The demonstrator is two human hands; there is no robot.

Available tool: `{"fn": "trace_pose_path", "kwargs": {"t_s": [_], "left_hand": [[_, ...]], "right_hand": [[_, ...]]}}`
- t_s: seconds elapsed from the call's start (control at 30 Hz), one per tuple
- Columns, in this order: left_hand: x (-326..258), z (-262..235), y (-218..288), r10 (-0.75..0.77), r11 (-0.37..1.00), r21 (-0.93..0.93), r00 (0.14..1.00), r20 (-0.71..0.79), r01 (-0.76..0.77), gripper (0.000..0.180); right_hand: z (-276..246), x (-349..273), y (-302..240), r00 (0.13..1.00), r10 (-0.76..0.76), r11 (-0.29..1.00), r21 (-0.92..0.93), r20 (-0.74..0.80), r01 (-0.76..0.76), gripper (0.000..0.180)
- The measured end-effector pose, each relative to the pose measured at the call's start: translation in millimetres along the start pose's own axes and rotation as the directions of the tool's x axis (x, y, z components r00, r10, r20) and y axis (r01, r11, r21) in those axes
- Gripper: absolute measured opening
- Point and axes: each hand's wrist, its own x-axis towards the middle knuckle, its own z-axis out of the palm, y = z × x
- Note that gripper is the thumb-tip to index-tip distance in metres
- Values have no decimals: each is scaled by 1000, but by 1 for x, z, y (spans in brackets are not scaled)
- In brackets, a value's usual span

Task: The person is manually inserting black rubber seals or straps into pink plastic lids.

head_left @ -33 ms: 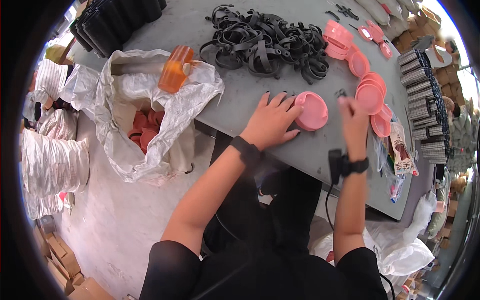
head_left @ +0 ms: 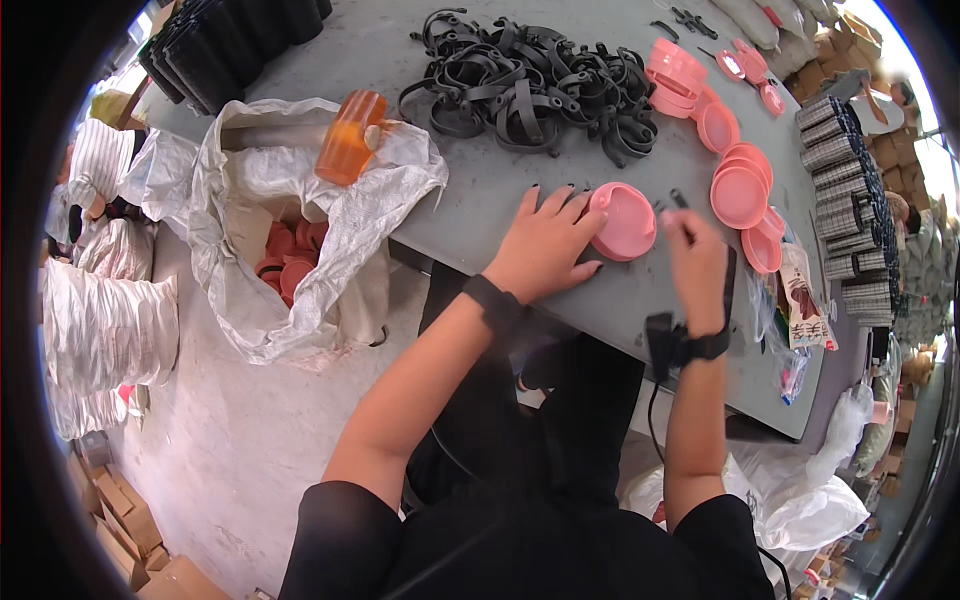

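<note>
A round pink plastic lid [head_left: 624, 222] lies on the grey table [head_left: 500, 215]. My left hand [head_left: 545, 243] rests beside it, fingers spread over the tabletop and the index finger against the lid's left edge. On the lid's other side, my right hand [head_left: 697, 262] is raised and closed on a dark grey strap [head_left: 680, 199], whose end sticks out past the fingertips; the rest is partly hidden by the hand. Farther back lies a heap of dark grey looped straps [head_left: 525, 85]. Several pink lids [head_left: 740, 196] lie in a curved row to the right.
An open white sack [head_left: 235, 290] with reddish-pink pieces stands left of the table. An orange translucent container [head_left: 350, 138] lies on its edge. Black cylinders [head_left: 225, 45] stand at the back left, dark patterned stacks [head_left: 858, 215] at the right. Plastic packets [head_left: 800, 300] hang near the right edge.
My right hand has shifted left and slightly nearer to me, closer to the pink lid, with the strap in its fingers. My left hand and the lid stay in place.
</note>
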Motion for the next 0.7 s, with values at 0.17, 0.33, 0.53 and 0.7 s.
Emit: {"fn": "trace_pose_path", "kwargs": {"t_s": [0.17, 0.33, 0.53, 0.7], "left_hand": [[-14, -2, 35, -12, 982, -188, 996, -86, -4, 53], [-21, -7, 40, -165, 868, -460, 982, 88, 187, 54], [-8, 2, 24, -64, 991, -132, 970, -235, 33, 51], [-4, 5, 19, -81, 975, -216, 990, -113, 55, 52]], "right_hand": [[18, -39, 12, 998, 18, 999, 32, -61, -16, 24], [8, -40, 25, 982, -173, 984, 39, -73, 176, 20], [5, -60, -4, 945, -325, 925, -219, -36, 310, 16], [21, -55, -7, 932, -360, 915, -206, -30, 347, 15]]}}
